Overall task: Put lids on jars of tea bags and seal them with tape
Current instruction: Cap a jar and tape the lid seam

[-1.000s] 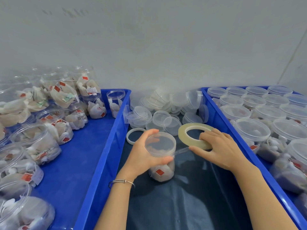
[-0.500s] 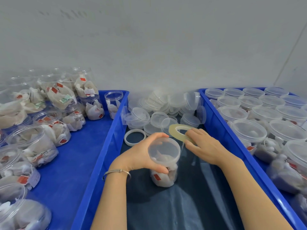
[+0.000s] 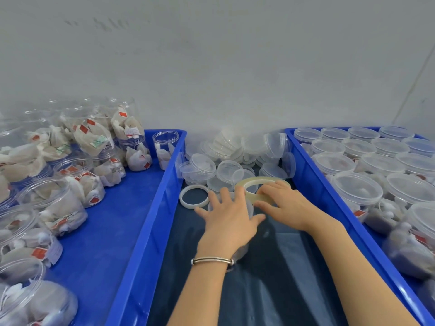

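Pale grey wall backs a worktop where three blue crates sit side by side. On the dark liner (image 3: 270,278) of the middle crate (image 3: 150,227) stands a clear jar (image 3: 242,251), almost wholly hidden under the left hand (image 3: 229,222), which lies over its lidded top with fingers spread and curved down around the rim, a silver bangle (image 3: 213,260) on the wrist. Directly beyond and to the right of that hand, touching it, the right hand (image 3: 286,203) pinches a roll of clear tape (image 3: 257,188), fingers curled over the roll's near edge; whether a strand of tape reaches the jar is hard to tell under the hands. A second, white ring (image 3: 194,196) lies flat on the liner just left of the left hand's fingertips. Behind both hands a heap of loose clear lids (image 3: 235,158) fills the crate's far end. The left crate (image 3: 98,243) holds open jars of tea bags (image 3: 56,203), and the right crate (image 3: 315,182) holds lidded jars (image 3: 355,191) packed close together.
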Demonstrator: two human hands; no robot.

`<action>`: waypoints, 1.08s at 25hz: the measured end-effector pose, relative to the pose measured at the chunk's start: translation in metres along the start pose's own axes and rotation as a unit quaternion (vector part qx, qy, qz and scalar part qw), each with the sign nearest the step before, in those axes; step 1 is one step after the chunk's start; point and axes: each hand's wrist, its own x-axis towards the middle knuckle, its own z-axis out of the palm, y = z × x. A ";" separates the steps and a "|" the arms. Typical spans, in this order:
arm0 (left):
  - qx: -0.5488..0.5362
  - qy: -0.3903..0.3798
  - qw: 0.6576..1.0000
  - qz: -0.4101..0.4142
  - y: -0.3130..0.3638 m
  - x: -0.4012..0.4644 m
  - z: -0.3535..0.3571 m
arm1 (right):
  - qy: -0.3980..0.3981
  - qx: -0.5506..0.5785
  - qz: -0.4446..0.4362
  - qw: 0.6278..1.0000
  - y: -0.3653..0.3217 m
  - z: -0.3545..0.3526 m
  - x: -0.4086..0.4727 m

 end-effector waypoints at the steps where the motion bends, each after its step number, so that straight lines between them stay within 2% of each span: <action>1: -0.017 0.016 0.999 0.023 -0.007 0.002 -0.001 | -0.004 -0.002 -0.002 1.000 0.000 0.000 0.000; 3: -0.053 0.014 0.997 0.053 -0.018 0.005 -0.007 | 0.000 -0.006 -0.004 1.000 -0.001 0.001 0.000; 5: -0.064 0.026 0.997 0.036 -0.012 0.006 -0.007 | 0.016 -0.007 -0.004 1.000 -0.004 0.004 -0.001; 8: -0.039 0.103 0.994 -0.006 0.007 0.001 0.011 | 0.037 -0.027 0.002 0.999 -0.005 0.009 -0.005; 12: -0.016 0.188 0.981 0.036 0.000 -0.001 0.026 | 0.053 -0.033 0.011 0.998 -0.003 0.011 -0.008; 18: -0.050 0.228 0.972 0.041 -0.003 0.001 0.030 | 0.056 -0.035 0.037 0.997 -0.010 0.013 -0.016; 27: 0.000 0.224 0.973 0.057 -0.003 0.010 0.032 | 0.100 -0.157 0.194 0.963 -0.045 0.024 -0.039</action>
